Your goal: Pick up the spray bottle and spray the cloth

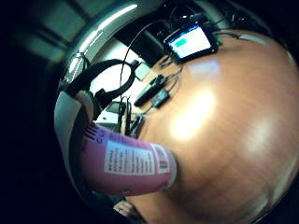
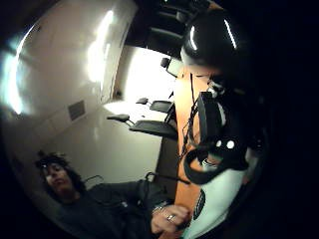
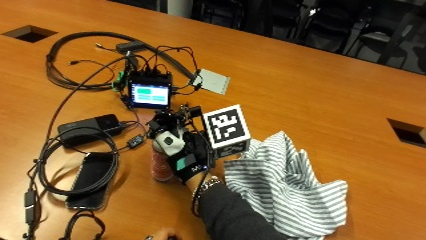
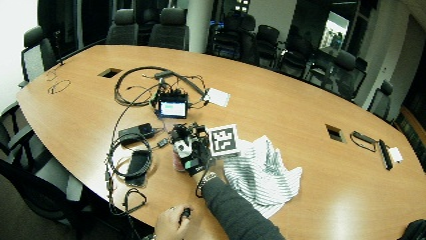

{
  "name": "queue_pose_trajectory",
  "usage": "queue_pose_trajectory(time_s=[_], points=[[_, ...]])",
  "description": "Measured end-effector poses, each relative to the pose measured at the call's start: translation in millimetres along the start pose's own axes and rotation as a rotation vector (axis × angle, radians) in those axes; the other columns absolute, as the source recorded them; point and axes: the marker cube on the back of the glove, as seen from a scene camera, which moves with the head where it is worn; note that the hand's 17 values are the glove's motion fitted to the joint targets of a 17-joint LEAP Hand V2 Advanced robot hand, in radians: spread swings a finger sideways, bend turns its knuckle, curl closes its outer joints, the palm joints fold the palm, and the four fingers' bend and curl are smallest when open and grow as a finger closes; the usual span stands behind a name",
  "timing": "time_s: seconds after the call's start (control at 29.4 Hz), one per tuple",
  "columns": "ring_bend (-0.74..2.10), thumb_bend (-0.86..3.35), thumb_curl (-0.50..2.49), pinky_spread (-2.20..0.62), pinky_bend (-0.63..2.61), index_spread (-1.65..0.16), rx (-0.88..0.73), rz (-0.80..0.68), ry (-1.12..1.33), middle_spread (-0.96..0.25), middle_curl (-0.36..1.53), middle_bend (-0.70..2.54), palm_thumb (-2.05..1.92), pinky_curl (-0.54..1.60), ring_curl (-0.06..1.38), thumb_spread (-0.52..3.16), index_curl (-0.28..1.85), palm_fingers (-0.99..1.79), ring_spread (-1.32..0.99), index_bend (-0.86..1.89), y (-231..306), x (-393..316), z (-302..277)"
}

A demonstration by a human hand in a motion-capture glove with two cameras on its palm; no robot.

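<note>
In the outside view the spray bottle (image 3: pixel 160 169) has a pink body and a white and black spray head. It stands upright at the table's near side. My gloved right hand (image 3: pixel 191 161) grips it around the neck and upper body, fingers curled. I cannot tell whether its base touches the table. The pink labelled body (image 1: pixel 126 163) fills the little finger side palm view. The striped grey and white cloth (image 3: pixel 287 186) lies crumpled on the table just to the right of the hand, apart from the bottle. In the wide view, hand (image 4: pixel 194 163), bottle (image 4: pixel 178 163) and cloth (image 4: pixel 263 173) sit the same way.
A small lit screen device (image 3: pixel 150 94) with several cables stands behind the bottle. A black power pack (image 3: pixel 90 125), a phone (image 3: pixel 90 177) and coiled cables lie left of it. A grey card (image 3: pixel 213 80) lies farther back. The person's bare hand (image 4: pixel 172 222) rests at the near table edge.
</note>
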Motion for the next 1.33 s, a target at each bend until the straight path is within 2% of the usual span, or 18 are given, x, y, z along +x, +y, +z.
queue_pose_trajectory(time_s=[0.1, 0.2, 0.31, 0.34, 0.41, 0.54, 0.68, 1.09, 1.33], points=[[0.59, -0.01, 0.33, -0.27, 0.39, -0.32, -0.089, 0.064, 0.018, -0.25, 0.55, 0.56, 0.85, 0.37, 0.44, 1.42, 0.57, 1.21, -0.21, 0.23, -2.5, 4.4, 4.9], [0.51, -0.04, 0.32, -0.13, 0.26, -0.31, -0.154, 0.097, 0.139, -0.24, 0.53, 0.52, 0.8, 0.34, 0.42, 1.32, 0.58, 1.06, -0.18, 0.28, -7.6, 8.4, 2.3], [0.43, -0.06, 0.31, -0.02, 0.27, -0.31, -0.198, 0.107, 0.335, -0.23, 0.51, 0.45, 0.74, 0.35, 0.41, 1.24, 0.57, 0.83, -0.15, 0.19, -8.7, 5.8, -10.6], [0.41, -0.07, 0.3, 0.02, 0.33, -0.31, -0.204, 0.106, 0.419, -0.22, 0.49, 0.38, 0.71, 0.37, 0.41, 1.21, 0.54, 0.65, -0.13, 0.08, -7.1, 2.2, -17.3], [0.43, -0.07, 0.29, 0.08, 0.41, -0.3, -0.207, 0.104, 0.596, -0.18, 0.47, 0.3, 0.66, 0.4, 0.43, 1.17, 0.52, 0.47, -0.1, 0.02, -1.4, -7.4, -31.8], [0.32, -0.08, 0.27, 0.16, 0.46, -0.29, -0.231, 0.092, 0.888, -0.13, 0.42, 0.2, 0.55, 0.39, 0.37, 1.1, 0.46, 0.32, -0.08, 0.09, 14.1, -30.2, -51.9], [0.28, -0.06, 0.26, 0.21, 0.45, -0.32, -0.281, 0.095, 1.047, -0.11, 0.4, 0.18, 0.47, 0.37, 0.34, 1.06, 0.41, 0.26, -0.06, 0.13, 37.3, -47.9, -61.0], [0.25, -0.03, 0.25, 0.26, 0.43, -0.36, -0.415, 0.157, 1.129, -0.07, 0.34, 0.17, 0.38, 0.35, 0.31, 1.02, 0.36, 0.22, -0.05, 0.16, 126.9, -71.0, -70.6], [0.25, -0.01, 0.25, 0.27, 0.4, -0.37, -0.436, 0.147, 1.129, -0.05, 0.33, 0.17, 0.4, 0.34, 0.31, 1.05, 0.36, 0.25, -0.04, 0.17, 127.2, -80.0, -69.3]])
